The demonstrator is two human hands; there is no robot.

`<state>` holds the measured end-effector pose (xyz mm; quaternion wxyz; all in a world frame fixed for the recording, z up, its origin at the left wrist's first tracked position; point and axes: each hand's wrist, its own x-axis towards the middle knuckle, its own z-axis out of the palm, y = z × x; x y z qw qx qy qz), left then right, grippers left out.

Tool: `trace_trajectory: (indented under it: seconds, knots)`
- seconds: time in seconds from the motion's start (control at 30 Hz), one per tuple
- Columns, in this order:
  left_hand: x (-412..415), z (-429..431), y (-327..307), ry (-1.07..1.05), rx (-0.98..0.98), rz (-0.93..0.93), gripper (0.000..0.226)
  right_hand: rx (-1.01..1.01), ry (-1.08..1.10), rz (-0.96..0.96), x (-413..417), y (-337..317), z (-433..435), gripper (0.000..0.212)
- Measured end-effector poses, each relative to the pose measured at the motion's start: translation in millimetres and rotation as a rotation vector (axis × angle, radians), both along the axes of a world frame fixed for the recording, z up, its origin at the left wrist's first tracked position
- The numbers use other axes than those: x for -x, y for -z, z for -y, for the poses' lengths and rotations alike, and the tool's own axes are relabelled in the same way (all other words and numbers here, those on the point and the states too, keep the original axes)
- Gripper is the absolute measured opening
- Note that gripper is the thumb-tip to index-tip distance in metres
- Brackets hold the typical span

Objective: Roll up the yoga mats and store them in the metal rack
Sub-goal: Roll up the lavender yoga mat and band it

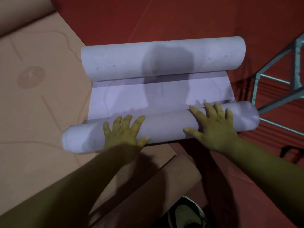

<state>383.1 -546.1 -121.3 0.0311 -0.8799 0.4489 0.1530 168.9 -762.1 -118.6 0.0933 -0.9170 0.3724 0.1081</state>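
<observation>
A lilac yoga mat (162, 94) lies on the red floor, rolled at both ends with a short flat stretch between. The near roll (164, 127) runs from left to right across the middle of the view. My left hand (125, 132) presses flat on its left half, fingers spread. My right hand (213, 125) presses flat on its right half, fingers spread over the top. The far roll (162, 58) lies untouched. A pink yoga mat (37, 89) lies spread flat at the left, partly under the lilac one. The metal rack (278, 83) stands at the right edge.
A pink roll (156, 183) lies near me, below the lilac mat, between my forearms. Another pink curled edge (24, 12) shows at the top left. My shoe (185, 213) is at the bottom. Red floor (172, 18) stretches beyond the mats.
</observation>
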Motion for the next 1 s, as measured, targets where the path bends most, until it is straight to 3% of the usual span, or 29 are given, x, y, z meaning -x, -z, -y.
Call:
trace_trajectory:
  seconds: [0.1,0.27,0.47,0.73,1.0]
  knots:
    - [-14,11,-4,0.004,-0.035,-0.047,0.077,0.067,-0.039,0.018,3,6,0,0.093]
    - [-24,18,-7,0.029,-0.041,-0.043,0.075,0.0,-0.016,-0.05,-9,0,15,0.098]
    - [-5,-10,13,0.186,0.184,0.153,0.086,-0.121,0.006,-0.104,-23,-8,28,0.096]
    - [-37,18,7,0.081,0.063,0.011,0.081,0.107,-0.123,0.087,-14,9,24,0.091]
    - [-45,26,2,0.096,0.052,0.049,0.082,-0.035,-0.068,-0.026,-35,-2,47,0.102]
